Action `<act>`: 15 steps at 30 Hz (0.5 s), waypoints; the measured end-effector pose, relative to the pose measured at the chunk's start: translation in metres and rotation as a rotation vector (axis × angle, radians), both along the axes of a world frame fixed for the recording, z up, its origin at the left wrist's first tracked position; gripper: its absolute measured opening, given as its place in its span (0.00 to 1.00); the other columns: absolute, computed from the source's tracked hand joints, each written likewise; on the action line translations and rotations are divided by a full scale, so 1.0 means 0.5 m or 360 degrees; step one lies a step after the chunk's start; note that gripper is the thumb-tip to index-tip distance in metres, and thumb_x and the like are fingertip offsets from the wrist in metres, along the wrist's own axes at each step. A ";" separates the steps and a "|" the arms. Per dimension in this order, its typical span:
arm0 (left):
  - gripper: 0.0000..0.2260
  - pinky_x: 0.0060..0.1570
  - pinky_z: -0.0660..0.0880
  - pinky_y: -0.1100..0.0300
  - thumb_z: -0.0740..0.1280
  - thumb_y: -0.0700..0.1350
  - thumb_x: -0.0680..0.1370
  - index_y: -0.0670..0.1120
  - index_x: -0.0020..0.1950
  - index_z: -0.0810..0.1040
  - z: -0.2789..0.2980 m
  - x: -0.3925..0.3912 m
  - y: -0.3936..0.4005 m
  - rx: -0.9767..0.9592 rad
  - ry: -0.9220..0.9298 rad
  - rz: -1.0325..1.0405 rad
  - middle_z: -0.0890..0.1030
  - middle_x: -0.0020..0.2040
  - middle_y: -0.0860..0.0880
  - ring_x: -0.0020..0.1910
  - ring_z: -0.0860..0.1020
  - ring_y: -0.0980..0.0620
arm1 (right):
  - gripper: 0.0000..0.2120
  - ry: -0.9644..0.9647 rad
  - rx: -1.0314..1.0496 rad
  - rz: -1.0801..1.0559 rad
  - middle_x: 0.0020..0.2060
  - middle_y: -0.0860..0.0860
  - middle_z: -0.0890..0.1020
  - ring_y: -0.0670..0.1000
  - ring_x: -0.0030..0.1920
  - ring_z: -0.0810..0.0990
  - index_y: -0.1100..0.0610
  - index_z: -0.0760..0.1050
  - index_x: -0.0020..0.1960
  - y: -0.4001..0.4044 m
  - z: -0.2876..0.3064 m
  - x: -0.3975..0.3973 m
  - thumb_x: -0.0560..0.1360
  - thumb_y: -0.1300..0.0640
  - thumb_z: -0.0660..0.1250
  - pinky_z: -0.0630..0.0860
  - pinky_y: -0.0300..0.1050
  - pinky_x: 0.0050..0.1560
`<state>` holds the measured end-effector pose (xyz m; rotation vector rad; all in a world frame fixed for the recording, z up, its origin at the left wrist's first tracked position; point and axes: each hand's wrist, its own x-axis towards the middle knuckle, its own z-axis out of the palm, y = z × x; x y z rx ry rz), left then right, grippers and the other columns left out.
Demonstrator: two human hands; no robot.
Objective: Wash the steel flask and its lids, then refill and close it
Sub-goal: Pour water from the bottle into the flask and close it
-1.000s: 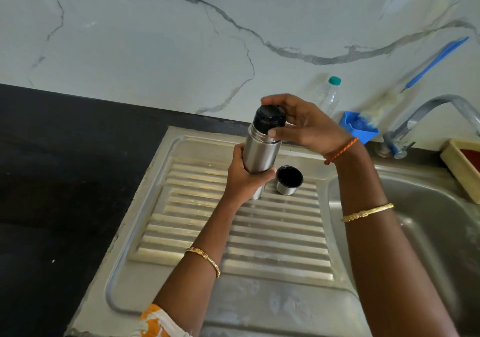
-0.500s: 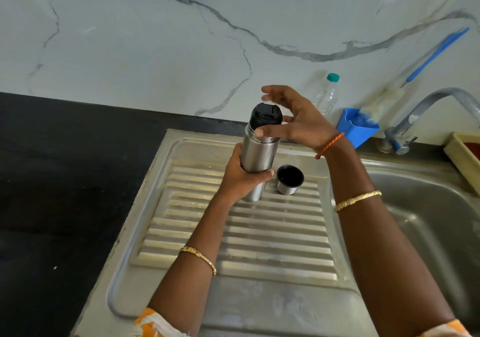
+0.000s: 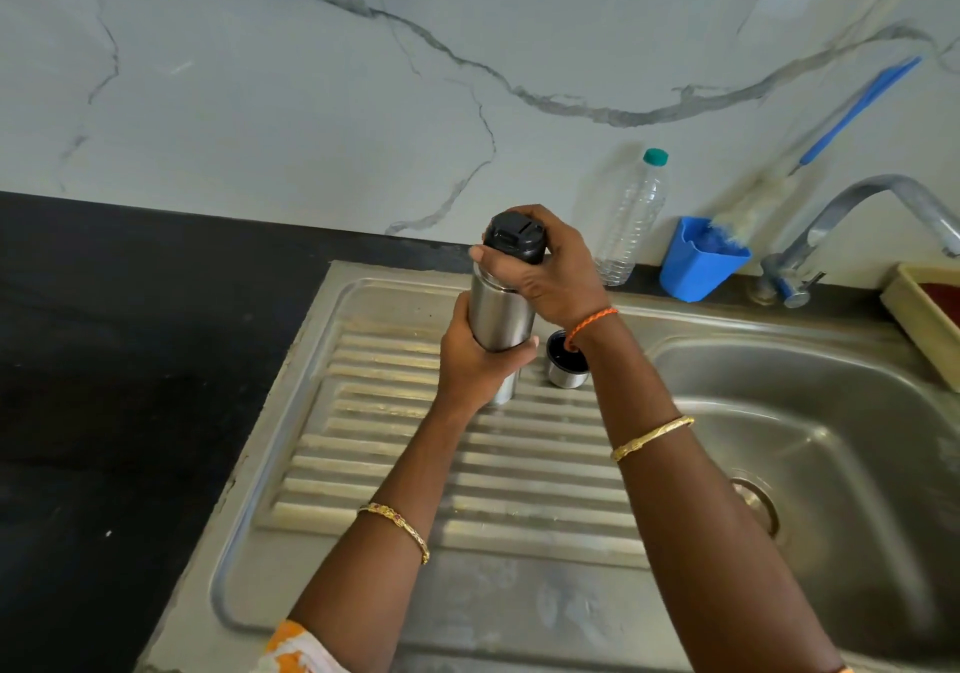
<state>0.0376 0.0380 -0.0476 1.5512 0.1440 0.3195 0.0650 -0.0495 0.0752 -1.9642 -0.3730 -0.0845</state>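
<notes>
The steel flask [image 3: 501, 316] stands upright on the ribbed steel drainboard [image 3: 467, 480]. My left hand [image 3: 475, 360] is wrapped around its lower body. A black inner lid [image 3: 515, 236] sits on the flask's mouth, and my right hand [image 3: 556, 272] grips it from the right side with thumb in front. The steel cup lid [image 3: 563, 368] rests open side up on the drainboard just right of the flask, partly hidden behind my right wrist.
A steel sink basin [image 3: 831, 438] lies to the right, with a tap [image 3: 857, 215] above it. Against the marble wall stand a clear plastic bottle [image 3: 631, 220] and a blue holder [image 3: 698, 262] with a brush. A yellow tray [image 3: 930, 319] sits far right. Black countertop [image 3: 130, 360] spreads left.
My right hand opened off the black lid half a second ago and has closed around it again. The flask stays in place in my left hand.
</notes>
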 end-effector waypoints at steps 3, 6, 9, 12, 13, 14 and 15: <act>0.26 0.39 0.81 0.52 0.80 0.42 0.63 0.49 0.56 0.73 0.002 -0.009 -0.007 0.0011 -0.0007 0.0099 0.82 0.46 0.48 0.42 0.82 0.50 | 0.15 -0.0088 -0.0110 -0.0250 0.39 0.37 0.80 0.44 0.48 0.77 0.42 0.72 0.42 0.019 -0.001 -0.016 0.62 0.39 0.74 0.60 0.63 0.67; 0.28 0.39 0.81 0.58 0.81 0.40 0.63 0.48 0.58 0.72 0.004 -0.013 -0.009 0.0033 -0.0013 0.0104 0.82 0.47 0.49 0.43 0.82 0.53 | 0.14 -0.0078 -0.0152 -0.0377 0.43 0.40 0.80 0.42 0.48 0.73 0.43 0.71 0.44 0.023 0.003 -0.024 0.66 0.42 0.74 0.49 0.62 0.70; 0.30 0.41 0.81 0.57 0.81 0.43 0.62 0.48 0.60 0.72 0.010 -0.013 -0.004 0.0052 -0.0005 0.0061 0.82 0.49 0.48 0.45 0.82 0.52 | 0.15 -0.0066 -0.0171 -0.0426 0.42 0.39 0.79 0.42 0.47 0.72 0.44 0.72 0.46 0.031 0.004 -0.027 0.66 0.41 0.73 0.49 0.62 0.69; 0.30 0.44 0.82 0.50 0.81 0.46 0.61 0.52 0.59 0.72 0.010 -0.009 0.001 0.0039 0.0014 -0.0016 0.82 0.51 0.48 0.48 0.82 0.50 | 0.22 -0.0080 -0.0242 -0.0354 0.47 0.41 0.79 0.45 0.53 0.74 0.46 0.72 0.54 0.020 0.006 -0.029 0.66 0.39 0.73 0.56 0.60 0.69; 0.30 0.46 0.82 0.48 0.81 0.46 0.62 0.53 0.60 0.71 0.010 -0.008 0.004 0.0046 0.0016 -0.0039 0.82 0.51 0.48 0.49 0.82 0.50 | 0.27 -0.0076 -0.0257 -0.0247 0.54 0.43 0.78 0.46 0.59 0.73 0.47 0.71 0.59 0.006 0.007 -0.028 0.65 0.39 0.74 0.59 0.56 0.69; 0.31 0.47 0.81 0.46 0.81 0.47 0.62 0.53 0.60 0.71 0.009 -0.008 0.006 0.0051 0.0022 -0.0060 0.82 0.52 0.48 0.49 0.82 0.49 | 0.34 -0.0034 -0.0227 -0.0117 0.62 0.46 0.74 0.47 0.64 0.70 0.48 0.67 0.65 -0.013 0.012 -0.028 0.64 0.40 0.75 0.62 0.49 0.69; 0.32 0.48 0.81 0.45 0.81 0.48 0.62 0.53 0.61 0.71 0.009 -0.008 0.009 0.0049 0.0029 -0.0082 0.82 0.53 0.48 0.50 0.82 0.49 | 0.39 0.0055 -0.0148 -0.0012 0.67 0.47 0.69 0.46 0.67 0.65 0.49 0.62 0.70 -0.037 0.016 -0.027 0.64 0.41 0.75 0.62 0.43 0.67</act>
